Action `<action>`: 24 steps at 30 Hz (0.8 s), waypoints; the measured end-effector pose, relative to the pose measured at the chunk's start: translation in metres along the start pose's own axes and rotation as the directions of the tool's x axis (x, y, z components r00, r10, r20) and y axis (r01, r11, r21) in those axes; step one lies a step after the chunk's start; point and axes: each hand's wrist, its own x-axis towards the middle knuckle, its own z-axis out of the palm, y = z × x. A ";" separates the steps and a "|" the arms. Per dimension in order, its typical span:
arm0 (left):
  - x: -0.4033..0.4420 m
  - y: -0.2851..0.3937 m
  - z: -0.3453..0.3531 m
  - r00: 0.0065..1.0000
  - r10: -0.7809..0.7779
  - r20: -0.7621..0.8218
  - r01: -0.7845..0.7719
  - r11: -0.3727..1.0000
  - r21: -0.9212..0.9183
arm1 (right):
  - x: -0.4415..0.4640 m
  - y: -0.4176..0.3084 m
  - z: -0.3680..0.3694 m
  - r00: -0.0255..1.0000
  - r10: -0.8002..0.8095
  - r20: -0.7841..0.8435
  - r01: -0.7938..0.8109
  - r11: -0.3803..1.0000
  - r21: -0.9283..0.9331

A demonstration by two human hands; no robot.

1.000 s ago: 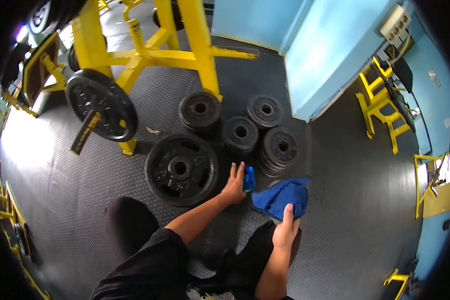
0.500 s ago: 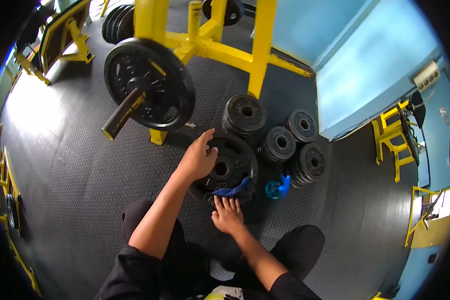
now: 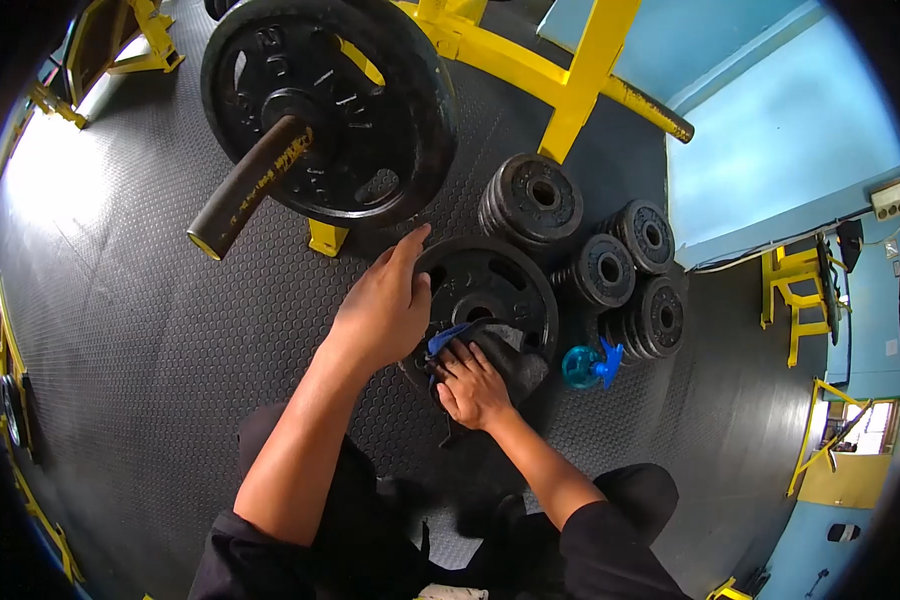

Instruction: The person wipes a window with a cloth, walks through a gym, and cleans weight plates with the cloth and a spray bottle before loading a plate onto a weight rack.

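Note:
A large black weight plate (image 3: 530,290) lies on the floor in front of me, with a round hole at its middle. My right hand (image 3: 472,385) is pressed flat, fingers spread, on a dark grey and blue cloth (image 3: 520,360) that covers the plate's near part. My left hand (image 3: 382,310) is at the plate's left rim, its fingers stretched out and the thumb apart; whether it touches the rim I cannot tell. Right of the plate stands a translucent teal spray bottle (image 3: 582,368) with a blue trigger head.
Stacks of smaller black plates (image 3: 538,200) stand beyond and to the right. A yellow rack (image 3: 580,90) carries a big upright plate (image 3: 330,120) on a peg (image 3: 255,190) that juts toward me at upper left. Black textured matting (image 3: 170,330) covers the floor; a blue wall (image 3: 790,150) is at right.
My right hand has moved forward onto the plate, and the cloth has spread out under it. My left hand stays by the left rim. The view has shifted closer.

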 end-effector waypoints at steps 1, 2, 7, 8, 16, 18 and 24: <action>0.002 -0.002 0.002 1.000 -0.002 0.003 0.002 1.000 0.001 | -0.001 0.000 -0.001 1.000 0.008 -0.009 -0.008 1.000 0.000; 0.005 -0.003 0.002 1.000 -0.001 0.003 0.001 1.000 0.005 | 0.001 -0.001 -0.001 1.000 0.013 -0.022 -0.013 1.000 -0.001; 0.012 -0.009 0.010 0.999 -0.003 0.034 0.004 1.000 -0.026 | 0.034 0.000 -0.005 0.994 0.038 -0.102 -0.038 0.999 0.010; 0.012 -0.009 0.013 0.999 0.005 0.038 -0.004 1.000 -0.031 | 0.048 0.002 -0.007 0.998 0.003 -0.067 -0.007 0.998 -0.059; 0.017 -0.006 0.029 0.998 0.036 0.059 -0.036 0.999 -0.002 | 0.132 0.069 -0.008 0.882 0.328 -0.339 -0.369 0.927 -0.065; 0.015 -0.001 0.029 0.996 0.045 0.074 -0.043 0.999 -0.026 | 0.127 0.082 -0.008 0.807 0.424 -0.412 -0.499 0.862 -0.091; 0.018 -0.005 0.018 0.999 -0.001 0.041 0.003 0.999 -0.036 | 0.035 0.051 -0.002 0.678 0.631 -0.378 -0.710 0.695 -0.113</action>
